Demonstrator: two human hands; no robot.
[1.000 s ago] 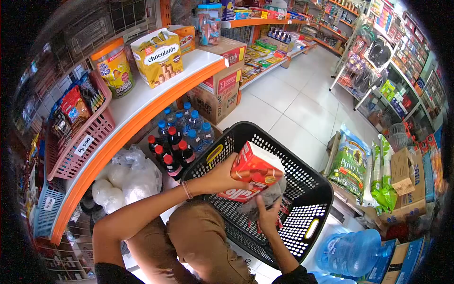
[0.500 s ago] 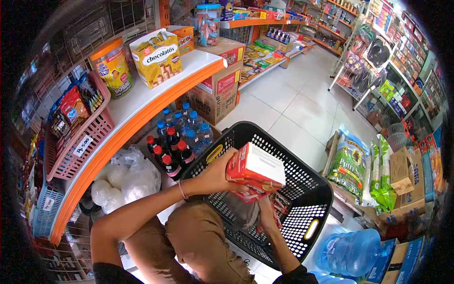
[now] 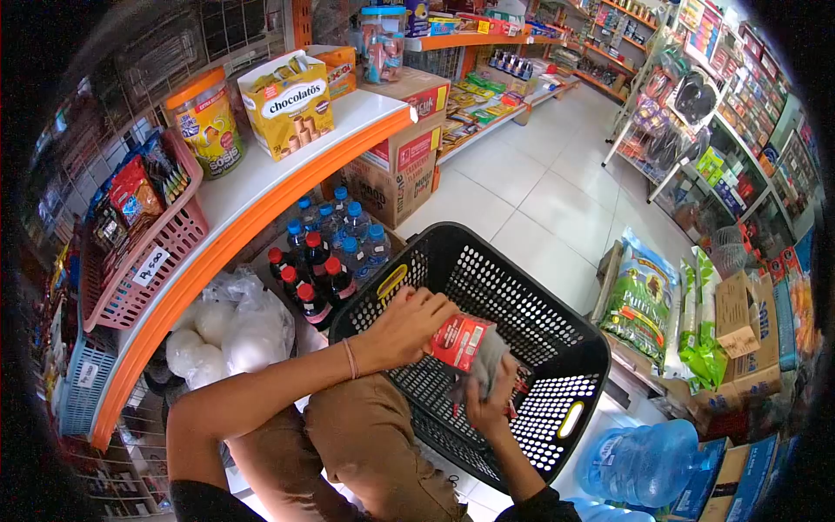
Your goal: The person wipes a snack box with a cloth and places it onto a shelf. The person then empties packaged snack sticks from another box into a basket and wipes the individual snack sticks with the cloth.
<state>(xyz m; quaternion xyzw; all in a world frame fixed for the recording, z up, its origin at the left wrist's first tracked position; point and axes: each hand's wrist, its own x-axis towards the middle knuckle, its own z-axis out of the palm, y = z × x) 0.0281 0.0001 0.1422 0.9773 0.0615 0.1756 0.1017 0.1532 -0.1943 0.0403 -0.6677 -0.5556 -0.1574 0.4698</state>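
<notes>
My left hand (image 3: 407, 326) is closed on a small red-and-white cardboard box (image 3: 458, 342), holding it over the black shopping basket (image 3: 522, 300). A narrow red face with a printed label is turned upward. My right hand (image 3: 490, 393) grips a grey cloth (image 3: 489, 358), which lies against the right side of the box. Below my hands, several red packets (image 3: 520, 387) show in part inside the basket. The basket has perforated walls and yellow-edged handles, and it stands in front of my knees.
At left, an orange-edged shelf (image 3: 261, 204) holds a chocolatos box (image 3: 287, 109), a jar (image 3: 207, 126) and a pink basket (image 3: 156, 252). Beneath it stand several bottles (image 3: 317, 252) and plastic bags (image 3: 243, 331). A water jug (image 3: 639, 461) and a green sack (image 3: 644, 291) are at right.
The box has turned so that its narrow red face points up instead of its white one. My right hand has raised the grey cloth from inside the basket to the box.
</notes>
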